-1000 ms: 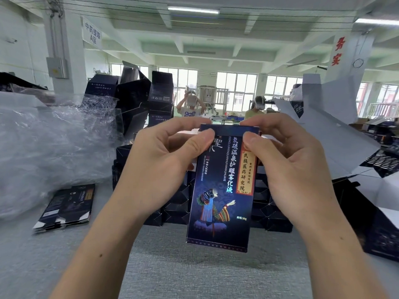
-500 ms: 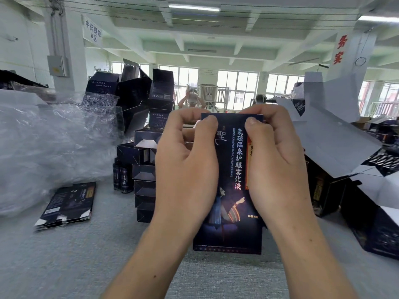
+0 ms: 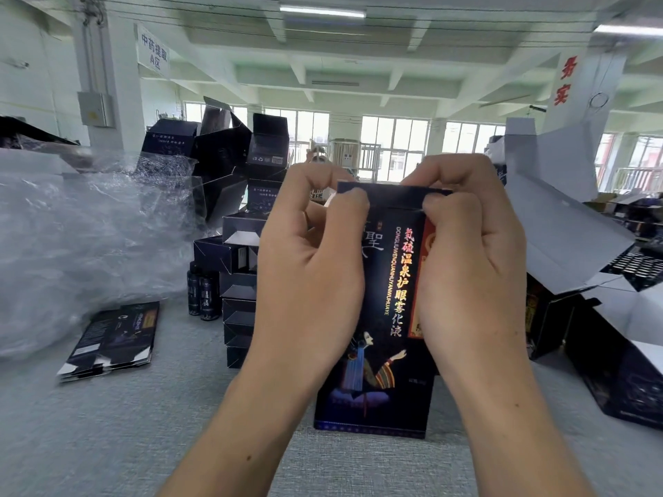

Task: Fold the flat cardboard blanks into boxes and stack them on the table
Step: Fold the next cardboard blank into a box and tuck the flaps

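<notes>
I hold a dark blue printed box [image 3: 380, 353] upright above the grey table [image 3: 143, 443], its front with gold lettering and a figure facing me. My left hand [image 3: 312, 267] grips its left side, thumb pressing the top flap. My right hand [image 3: 470, 260] grips the right side, thumb and fingers curled over the top edge. Behind my hands stands a stack of folded dark boxes [image 3: 238, 281]. A small pile of flat blanks [image 3: 114, 338] lies on the table at the left.
Crumpled clear plastic wrap [image 3: 82, 238] fills the left side. Two small dark bottles [image 3: 201, 295] stand beside the stack. Large open cartons with white flaps [image 3: 574, 238] crowd the right. More dark boxes [image 3: 229, 159] pile up at the back.
Both hands slid up the box to its top edge, and the thumbs now press down on the top flap. The box came closer and a little lower in view.
</notes>
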